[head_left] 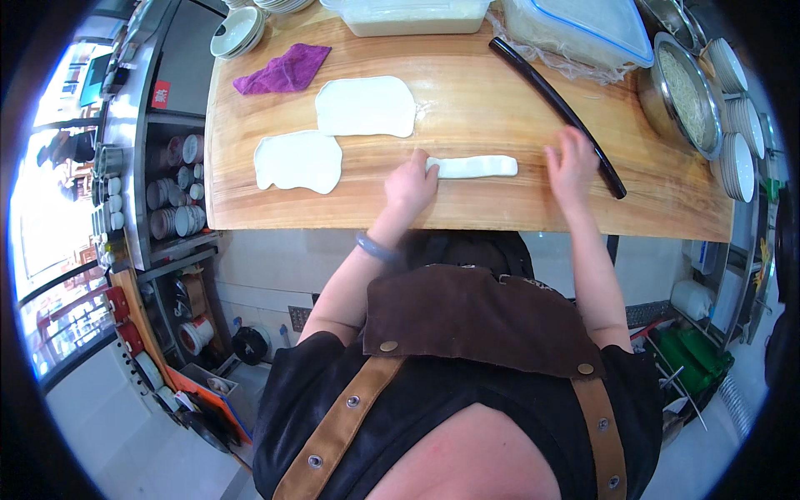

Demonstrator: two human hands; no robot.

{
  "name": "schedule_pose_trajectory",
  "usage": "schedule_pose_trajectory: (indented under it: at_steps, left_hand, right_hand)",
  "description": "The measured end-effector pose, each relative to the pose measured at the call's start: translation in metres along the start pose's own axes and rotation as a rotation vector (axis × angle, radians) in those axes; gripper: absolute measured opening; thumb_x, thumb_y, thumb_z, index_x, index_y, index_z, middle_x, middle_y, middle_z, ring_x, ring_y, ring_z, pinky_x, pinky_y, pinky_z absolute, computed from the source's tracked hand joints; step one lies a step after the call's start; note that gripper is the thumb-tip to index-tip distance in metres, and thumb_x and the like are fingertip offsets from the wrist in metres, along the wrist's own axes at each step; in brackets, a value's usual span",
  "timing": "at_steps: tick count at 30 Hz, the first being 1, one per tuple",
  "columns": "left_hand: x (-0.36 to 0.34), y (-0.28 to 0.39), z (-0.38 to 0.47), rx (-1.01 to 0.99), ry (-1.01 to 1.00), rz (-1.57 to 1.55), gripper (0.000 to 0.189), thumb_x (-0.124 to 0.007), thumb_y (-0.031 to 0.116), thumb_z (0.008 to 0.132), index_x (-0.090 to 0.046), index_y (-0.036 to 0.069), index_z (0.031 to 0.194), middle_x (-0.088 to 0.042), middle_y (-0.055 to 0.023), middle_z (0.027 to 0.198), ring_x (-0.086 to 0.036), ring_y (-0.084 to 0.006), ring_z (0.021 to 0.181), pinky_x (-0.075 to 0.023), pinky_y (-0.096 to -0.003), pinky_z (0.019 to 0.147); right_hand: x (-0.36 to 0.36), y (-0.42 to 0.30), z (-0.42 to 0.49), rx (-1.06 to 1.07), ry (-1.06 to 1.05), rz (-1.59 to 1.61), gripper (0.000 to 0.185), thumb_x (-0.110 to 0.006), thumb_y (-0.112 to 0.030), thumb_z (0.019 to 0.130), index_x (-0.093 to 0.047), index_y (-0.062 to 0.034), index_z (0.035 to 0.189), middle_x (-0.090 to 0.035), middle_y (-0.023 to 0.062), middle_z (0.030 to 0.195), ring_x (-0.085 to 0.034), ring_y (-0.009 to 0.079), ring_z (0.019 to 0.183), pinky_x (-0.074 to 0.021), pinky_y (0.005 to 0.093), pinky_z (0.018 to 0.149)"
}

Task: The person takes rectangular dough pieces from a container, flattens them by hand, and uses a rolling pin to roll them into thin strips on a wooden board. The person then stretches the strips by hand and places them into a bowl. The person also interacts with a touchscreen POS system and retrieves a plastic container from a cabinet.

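A narrow strip of white dough lies lengthwise before me on the wooden work table. At its left end my left hand grips it between thumb and fingers. My right hand, blurred, is past the strip's right end, thumb apart from the fingers and nothing seen between them. Its fingertips overlap the black rolling pin in the view; whether they touch it I cannot tell. Two flat dough sheets are to the left, an upper sheet and a lower sheet, their edges meeting or nearly so.
A purple cloth and stacked bowls are at the far left. Along the back stand a plastic tub and a blue-rimmed lidded container. A steel bowl of pale shreds and stacked white dishes line the right.
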State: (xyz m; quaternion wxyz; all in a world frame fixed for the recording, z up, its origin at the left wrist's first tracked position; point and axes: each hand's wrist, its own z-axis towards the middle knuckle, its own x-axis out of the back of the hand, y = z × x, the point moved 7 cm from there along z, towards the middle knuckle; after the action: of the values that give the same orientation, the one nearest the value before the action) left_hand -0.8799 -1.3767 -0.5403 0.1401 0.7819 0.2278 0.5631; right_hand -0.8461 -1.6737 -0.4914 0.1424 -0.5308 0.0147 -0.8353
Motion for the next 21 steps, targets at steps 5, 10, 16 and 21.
schedule_pose_trajectory:
  at_steps: [5, 10, 16, 21]
  left_hand:
    - [-0.006, -0.005, -0.009, 0.056, 0.098, -0.069, 0.031, -0.055, 0.034, 0.092, -0.052, 0.008, 0.107, -0.068, -0.0183, 0.091, -0.066, -0.0385, 0.087, -0.0501, -0.0488, 0.073]
    - [0.012, -0.007, -0.018, 0.037, 0.309, -0.16, 0.027, -0.057, 0.027, 0.091, -0.052, 0.006, 0.108, -0.067, -0.0156, 0.089, -0.065, -0.0359, 0.084, -0.0492, -0.0476, 0.072]
    - [0.075, 0.005, -0.046, -0.37, 0.936, -0.117, 0.022, -0.06, 0.013, 0.083, -0.057, 0.007, 0.103, -0.054, -0.0094, 0.102, -0.049, -0.0317, 0.098, -0.035, -0.0463, 0.087]
    - [0.055, 0.019, -0.026, -0.451, 0.642, 0.217, 0.009, -0.058, 0.017, 0.084, -0.057, 0.008, 0.084, -0.056, -0.0085, 0.092, -0.051, -0.029, 0.091, -0.0395, -0.0433, 0.079]
  right_hand:
    - [-0.022, 0.083, 0.012, -0.15, -0.166, -0.152, 0.041, -0.067, -0.029, 0.085, -0.058, -0.0064, 0.119, -0.059, 0.0127, 0.111, -0.055, 0.032, 0.105, -0.0461, 0.0449, 0.085]
    - [-0.013, 0.074, 0.01, 0.067, -0.136, 0.013, 0.034, -0.065, -0.025, 0.087, -0.058, -0.0031, 0.112, -0.06, 0.0147, 0.105, -0.056, 0.0353, 0.098, -0.0483, 0.0434, 0.082]
    - [0.004, -0.001, -0.01, 0.337, -0.321, 0.261, 0.037, -0.068, -0.025, 0.084, -0.058, -0.0082, 0.115, -0.061, 0.0115, 0.107, -0.058, 0.0324, 0.1, -0.0473, 0.0421, 0.082]
    - [-0.005, -0.042, -0.012, 0.448, -0.433, 0.293, 0.04, -0.07, -0.023, 0.081, -0.058, -0.0106, 0.117, -0.06, 0.0077, 0.109, -0.058, 0.0284, 0.104, -0.0459, 0.0392, 0.087]
